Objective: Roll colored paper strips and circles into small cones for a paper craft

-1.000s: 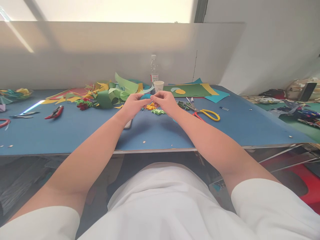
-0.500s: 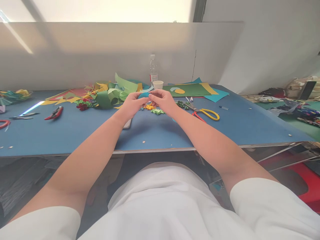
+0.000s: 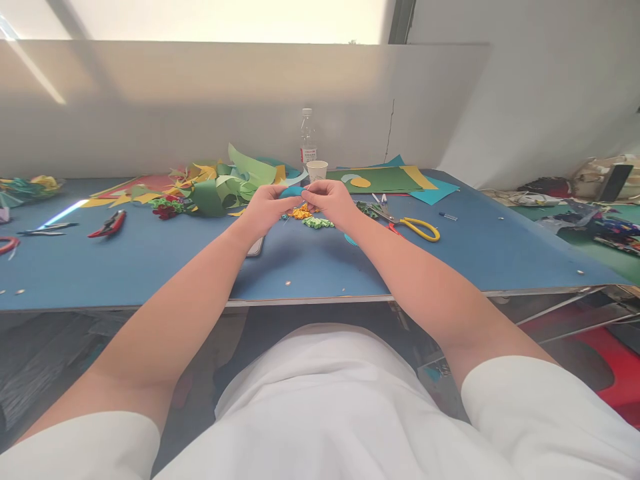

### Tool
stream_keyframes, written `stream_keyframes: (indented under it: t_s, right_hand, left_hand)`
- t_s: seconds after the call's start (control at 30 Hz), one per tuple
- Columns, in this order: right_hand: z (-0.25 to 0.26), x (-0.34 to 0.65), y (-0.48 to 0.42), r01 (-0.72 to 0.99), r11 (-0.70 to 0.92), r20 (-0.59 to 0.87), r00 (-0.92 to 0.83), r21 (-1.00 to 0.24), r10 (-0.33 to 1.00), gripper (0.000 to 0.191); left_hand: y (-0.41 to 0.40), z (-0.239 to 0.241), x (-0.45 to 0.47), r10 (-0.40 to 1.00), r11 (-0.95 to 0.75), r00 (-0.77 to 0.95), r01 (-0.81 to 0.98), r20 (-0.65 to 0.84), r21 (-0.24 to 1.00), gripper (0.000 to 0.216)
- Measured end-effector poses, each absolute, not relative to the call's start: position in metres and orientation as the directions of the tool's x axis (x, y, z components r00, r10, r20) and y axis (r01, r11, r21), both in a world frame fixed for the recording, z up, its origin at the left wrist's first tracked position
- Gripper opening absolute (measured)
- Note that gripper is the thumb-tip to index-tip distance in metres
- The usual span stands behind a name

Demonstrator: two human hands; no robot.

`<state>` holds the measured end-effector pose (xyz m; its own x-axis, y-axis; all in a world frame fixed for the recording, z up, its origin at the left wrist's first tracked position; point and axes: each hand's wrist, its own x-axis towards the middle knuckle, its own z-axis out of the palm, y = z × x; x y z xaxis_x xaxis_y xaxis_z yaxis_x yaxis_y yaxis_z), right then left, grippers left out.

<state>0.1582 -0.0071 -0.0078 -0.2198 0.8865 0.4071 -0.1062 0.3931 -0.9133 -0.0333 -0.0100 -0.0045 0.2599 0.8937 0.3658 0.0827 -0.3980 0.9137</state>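
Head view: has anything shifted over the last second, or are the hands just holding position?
Almost nothing. Left hand and right hand stay together over the table, pinching the same small blue paper piece; only slight finger shifts. Nothing taken or released. Scissors, cup and paper scraps unmoved.

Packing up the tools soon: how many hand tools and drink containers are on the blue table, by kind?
Yellow-handled scissors: 1
Red-handled pliers: 1
Clear plastic bottle: 1
White paper cup: 1
Total: 4
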Motion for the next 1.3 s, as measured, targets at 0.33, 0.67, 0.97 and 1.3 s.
stream_keyframes:
  t_s: [0.33, 0.67, 0.97, 1.3]
  right_hand:
    - [-0.005, 0.162, -0.007, -0.075, 0.442, 0.446, -0.255, -0.894, 0.858, 0.037]
    - [-0.003, 0.159, -0.012, -0.076, 0.398, 0.405, -0.187, -0.914, 0.895, 0.029]
    - [0.0, 0.167, -0.01, -0.125, 0.369, 0.389, -0.28, -0.921, 0.878, 0.043]
    - [-0.004, 0.165, -0.005, -0.167, 0.371, 0.406, -0.295, -0.913, 0.865, 0.045]
  left_hand:
    - [-0.012, -0.004, -0.031, 0.895, -0.388, 0.256, 0.046, 0.365, 0.921, 0.016]
    - [-0.012, -0.009, -0.028, 0.889, -0.446, 0.179, 0.135, 0.421, 0.885, 0.019]
    - [-0.022, -0.003, -0.026, 0.877, -0.449, 0.242, 0.11, 0.415, 0.887, 0.022]
    - [-0.021, -0.001, -0.024, 0.877, -0.473, 0.182, 0.169, 0.445, 0.864, 0.03]
